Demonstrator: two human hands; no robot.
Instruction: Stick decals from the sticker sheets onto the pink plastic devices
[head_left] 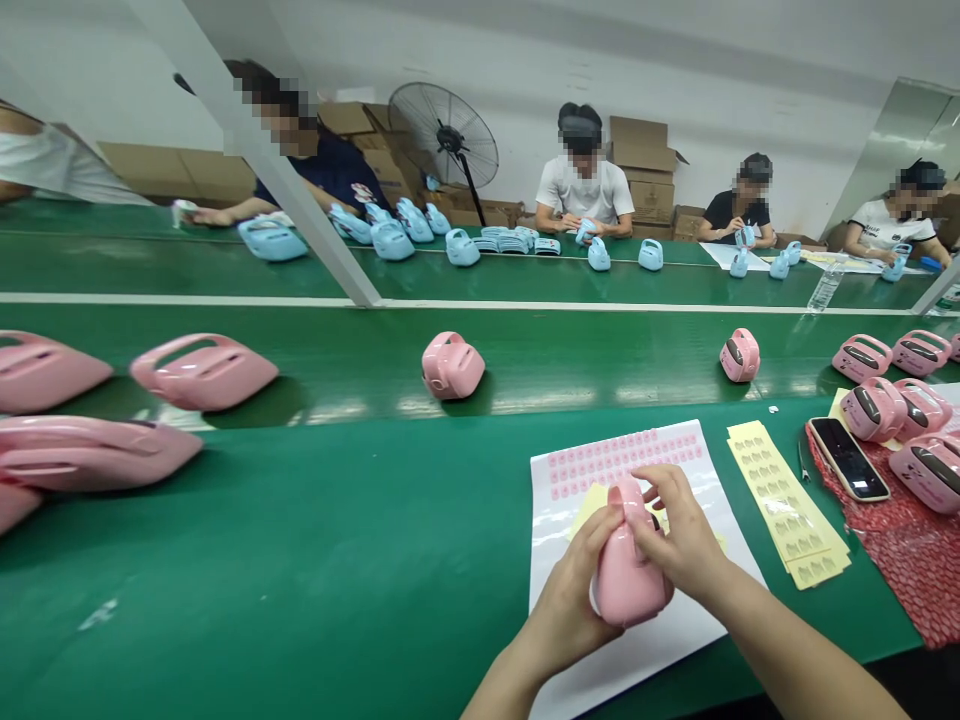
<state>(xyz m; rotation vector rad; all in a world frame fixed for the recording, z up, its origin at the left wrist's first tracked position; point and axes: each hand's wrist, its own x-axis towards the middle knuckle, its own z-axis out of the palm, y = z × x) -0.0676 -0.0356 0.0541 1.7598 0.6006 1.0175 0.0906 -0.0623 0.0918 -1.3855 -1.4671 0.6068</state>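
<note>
A pink plastic device with a carry handle (631, 575) is held just above a white sheet of pink stickers (626, 455). My left hand (574, 590) wraps around its left side, thumb up by the handle. On the right side, my right hand (679, 530) has its thumb against the body and its fingers curled over the side turned away from me. What lies under those fingertips is hidden. Part of a yellow paper (589, 508) shows on the sheet behind the device. Yellow sticker strips (784, 505) with grey labels lie to the right of the sheet.
More pink devices stand on the green belt (337, 350) and at the left (97, 455). A phone (849, 458) and further pink devices rest near red bubble wrap (900, 560). Opposite, several people handle blue devices (392, 240). A slanted post (300, 190) rises at left.
</note>
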